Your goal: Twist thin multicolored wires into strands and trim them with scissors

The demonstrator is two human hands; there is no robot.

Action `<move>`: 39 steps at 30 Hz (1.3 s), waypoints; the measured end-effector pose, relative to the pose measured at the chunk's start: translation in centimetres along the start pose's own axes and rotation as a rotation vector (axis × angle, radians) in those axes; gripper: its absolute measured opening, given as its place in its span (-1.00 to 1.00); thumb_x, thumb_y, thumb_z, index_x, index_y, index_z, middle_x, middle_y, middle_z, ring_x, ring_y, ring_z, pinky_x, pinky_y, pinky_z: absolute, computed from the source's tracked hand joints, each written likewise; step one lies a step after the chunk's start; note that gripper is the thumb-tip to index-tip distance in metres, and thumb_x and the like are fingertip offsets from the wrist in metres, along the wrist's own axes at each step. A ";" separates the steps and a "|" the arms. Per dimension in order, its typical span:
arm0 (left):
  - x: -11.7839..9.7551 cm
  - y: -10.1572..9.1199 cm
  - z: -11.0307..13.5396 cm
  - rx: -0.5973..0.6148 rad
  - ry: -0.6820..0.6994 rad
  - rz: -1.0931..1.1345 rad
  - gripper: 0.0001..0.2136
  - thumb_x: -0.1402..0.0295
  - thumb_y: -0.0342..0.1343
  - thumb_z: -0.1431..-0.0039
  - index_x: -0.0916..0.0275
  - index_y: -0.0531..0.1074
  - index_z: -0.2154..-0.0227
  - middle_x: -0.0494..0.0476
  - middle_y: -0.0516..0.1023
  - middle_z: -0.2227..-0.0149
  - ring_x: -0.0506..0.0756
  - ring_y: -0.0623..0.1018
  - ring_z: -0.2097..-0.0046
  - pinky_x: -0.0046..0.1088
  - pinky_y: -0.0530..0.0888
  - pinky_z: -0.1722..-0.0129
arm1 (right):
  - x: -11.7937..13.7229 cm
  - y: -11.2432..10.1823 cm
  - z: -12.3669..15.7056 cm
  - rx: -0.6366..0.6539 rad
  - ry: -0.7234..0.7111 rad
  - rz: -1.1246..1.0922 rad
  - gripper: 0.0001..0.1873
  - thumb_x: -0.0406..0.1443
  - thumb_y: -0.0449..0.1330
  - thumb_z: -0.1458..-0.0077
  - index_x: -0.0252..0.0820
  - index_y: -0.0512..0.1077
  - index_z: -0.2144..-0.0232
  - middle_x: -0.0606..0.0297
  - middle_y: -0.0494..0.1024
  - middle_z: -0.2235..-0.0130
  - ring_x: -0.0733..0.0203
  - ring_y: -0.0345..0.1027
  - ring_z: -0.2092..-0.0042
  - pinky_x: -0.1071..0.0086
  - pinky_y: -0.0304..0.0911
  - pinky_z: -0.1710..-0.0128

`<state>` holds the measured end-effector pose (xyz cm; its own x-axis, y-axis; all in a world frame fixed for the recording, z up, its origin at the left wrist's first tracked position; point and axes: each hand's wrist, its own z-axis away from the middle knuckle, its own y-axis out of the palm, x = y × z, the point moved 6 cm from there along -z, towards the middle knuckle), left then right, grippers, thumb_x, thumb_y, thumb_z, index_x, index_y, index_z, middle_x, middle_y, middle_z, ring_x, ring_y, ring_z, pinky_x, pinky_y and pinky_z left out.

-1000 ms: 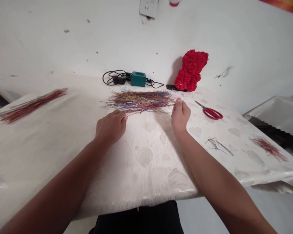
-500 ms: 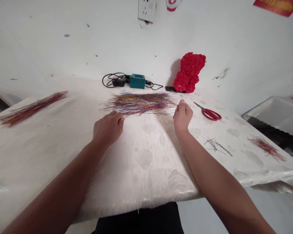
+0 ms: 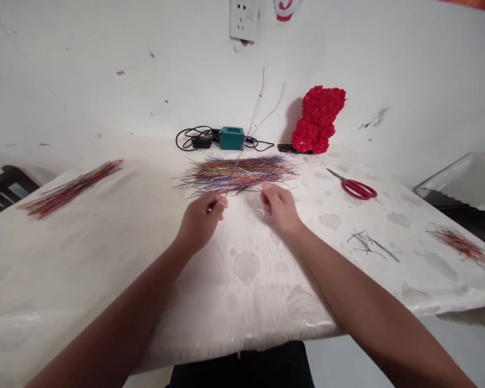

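A flat pile of thin multicoloured wires lies across the middle of the white table. My left hand sits just in front of the pile, its fingers pinched on a thin pink wire that stands up and sweeps toward the wall. My right hand hovers beside it at the pile's front right, blurred by motion, fingers curled; I cannot see whether it holds anything.
A second bundle of coloured wires lies at far left. Red-handled scissors, dark wire scraps and a small reddish wire bundle are on the right. A teal box with black cables and a red flower figure stand by the wall.
My right hand moved left from the pile's right end toward my left hand. My left hand now pinches a single wire lifted up out of the pile.
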<state>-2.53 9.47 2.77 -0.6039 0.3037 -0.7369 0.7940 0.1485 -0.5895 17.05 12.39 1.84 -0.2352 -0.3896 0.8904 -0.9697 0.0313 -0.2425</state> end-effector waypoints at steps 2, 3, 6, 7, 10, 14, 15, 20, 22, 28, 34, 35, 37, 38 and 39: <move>-0.6 0.9 0.3 0.070 0.016 0.049 -0.81 0.27 -0.06 -0.22 0.23 0.37 0.42 -0.02 0.44 0.52 0.00 0.43 0.44 -0.50 0.36 0.38 | 0.9 2.2 1.1 0.174 -0.035 -0.003 -0.47 0.04 -0.05 -0.29 -0.16 0.21 0.59 0.40 0.18 0.59 0.31 0.06 0.51 0.40 0.02 0.48; -0.7 1.2 0.4 0.102 0.019 0.063 -0.79 0.26 -0.05 -0.22 0.23 0.37 0.44 -0.03 0.44 0.52 0.00 0.42 0.45 -0.50 0.35 0.39 | 1.3 3.1 1.6 0.253 -0.056 -0.009 -0.48 0.01 -0.07 -0.31 -0.17 0.23 0.58 0.40 0.20 0.58 0.31 0.08 0.50 0.41 0.03 0.47; -0.8 1.8 0.7 0.169 0.010 0.086 -0.74 0.22 -0.04 -0.24 0.22 0.34 0.49 -0.04 0.42 0.55 0.00 0.40 0.47 -0.50 0.32 0.43 | 2.0 4.7 2.6 0.385 -0.089 0.004 -0.51 -0.05 -0.07 -0.33 -0.18 0.22 0.57 0.41 0.20 0.54 0.32 0.09 0.46 0.42 0.04 0.42; -0.8 1.8 0.8 0.178 0.005 0.090 -0.74 0.20 -0.04 -0.25 0.22 0.32 0.50 -0.04 0.41 0.56 0.00 0.39 0.47 -0.50 0.31 0.43 | 2.0 4.8 2.6 0.392 -0.077 0.017 -0.52 -0.05 -0.05 -0.32 -0.18 0.19 0.58 0.42 0.17 0.54 0.33 0.07 0.46 0.43 0.02 0.43; -0.8 1.7 1.1 0.183 -0.004 0.093 -0.74 0.20 -0.05 -0.26 0.21 0.29 0.49 -0.06 0.38 0.55 0.00 0.37 0.46 -0.50 0.29 0.43 | 1.6 4.9 2.5 0.391 -0.030 0.028 -0.51 -0.06 -0.03 -0.31 -0.18 0.16 0.60 0.43 0.09 0.56 0.34 0.01 0.47 0.43 -0.03 0.45; -1.2 1.7 1.4 0.185 0.009 0.081 -0.74 0.24 -0.05 -0.26 0.21 0.24 0.52 -0.08 0.31 0.55 -0.01 0.31 0.47 -0.49 0.25 0.43 | 1.3 4.8 2.3 0.380 0.017 -0.049 -0.49 -0.06 -0.04 -0.32 -0.18 0.17 0.63 0.43 0.13 0.58 0.34 0.02 0.49 0.42 -0.01 0.46; -1.2 1.8 1.5 0.193 0.014 0.076 -0.75 0.25 -0.04 -0.25 0.21 0.24 0.52 -0.08 0.31 0.55 -0.01 0.30 0.47 -0.49 0.24 0.43 | 1.2 4.8 2.3 0.370 0.035 -0.067 -0.48 -0.06 -0.04 -0.31 -0.18 0.17 0.63 0.43 0.15 0.59 0.34 0.02 0.50 0.42 -0.01 0.46; -1.3 2.1 1.7 0.227 0.015 0.052 -0.75 0.23 -0.04 -0.25 0.21 0.22 0.52 -0.08 0.28 0.54 -0.01 0.26 0.48 -0.49 0.22 0.45 | 0.8 4.9 2.2 0.366 0.081 -0.116 -0.48 -0.03 0.02 -0.28 -0.17 0.19 0.64 0.43 0.16 0.62 0.33 0.03 0.52 0.42 -0.01 0.49; -1.1 2.2 1.7 0.234 0.004 0.039 -0.74 0.22 -0.04 -0.25 0.20 0.20 0.52 -0.08 0.26 0.54 -0.01 0.24 0.48 -0.48 0.21 0.46 | 0.7 4.9 2.1 0.376 0.071 -0.122 -0.48 -0.03 0.02 -0.28 -0.17 0.18 0.64 0.43 0.15 0.62 0.34 0.01 0.52 0.42 -0.01 0.50; -0.4 2.3 1.6 0.254 -0.005 0.016 -0.73 0.18 -0.05 -0.26 0.20 0.22 0.51 -0.07 0.26 0.54 0.01 0.24 0.46 -0.48 0.21 0.45 | 0.3 5.0 2.1 0.417 0.098 -0.109 -0.49 -0.04 -0.01 -0.29 -0.16 0.15 0.63 0.44 0.14 0.63 0.34 0.04 0.52 0.43 0.00 0.49; -0.3 2.5 1.5 0.282 -0.011 0.025 -0.72 0.17 -0.06 -0.26 0.20 0.22 0.51 -0.07 0.25 0.53 0.00 0.23 0.46 -0.48 0.20 0.45 | 0.3 5.0 2.1 0.423 0.091 -0.092 -0.49 -0.05 -0.01 -0.29 -0.16 0.14 0.63 0.44 0.14 0.63 0.35 0.03 0.52 0.43 -0.01 0.49; -0.3 2.5 1.5 0.289 -0.016 0.027 -0.72 0.17 -0.07 -0.27 0.20 0.21 0.51 -0.08 0.24 0.53 0.00 0.22 0.46 -0.48 0.19 0.45 | 0.3 5.0 2.1 0.423 0.092 -0.091 -0.50 -0.05 -0.01 -0.29 -0.16 0.14 0.63 0.45 0.14 0.62 0.35 0.03 0.52 0.43 -0.01 0.49; -0.3 2.6 1.6 0.309 -0.022 0.033 -0.71 0.17 -0.07 -0.27 0.20 0.20 0.51 -0.09 0.21 0.54 0.00 0.20 0.47 -0.48 0.17 0.46 | 0.3 5.0 2.1 0.429 0.091 -0.085 -0.50 -0.04 -0.01 -0.29 -0.17 0.15 0.62 0.44 0.15 0.62 0.35 0.04 0.52 0.43 -0.01 0.49; -0.3 2.6 1.6 0.320 -0.025 0.038 -0.71 0.17 -0.08 -0.27 0.20 0.20 0.51 -0.09 0.20 0.54 0.00 0.19 0.47 -0.48 0.16 0.46 | 0.3 5.0 2.1 0.431 0.090 -0.082 -0.50 -0.03 -0.01 -0.28 -0.17 0.15 0.62 0.44 0.16 0.62 0.35 0.05 0.52 0.43 0.00 0.49; -0.3 2.6 1.7 0.331 -0.028 0.045 -0.71 0.16 -0.08 -0.28 0.20 0.20 0.51 -0.09 0.19 0.54 -0.01 0.18 0.47 -0.48 0.16 0.47 | 0.3 5.0 2.1 0.432 0.088 -0.082 -0.50 -0.03 0.00 -0.28 -0.17 0.16 0.62 0.44 0.16 0.61 0.35 0.06 0.52 0.43 0.00 0.49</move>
<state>-0.41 8.22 0.86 -0.5745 0.2762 -0.7705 0.7567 -0.1798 -0.6286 12.30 10.50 0.06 -0.1818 -0.2945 0.9382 -0.8729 -0.3911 -0.2918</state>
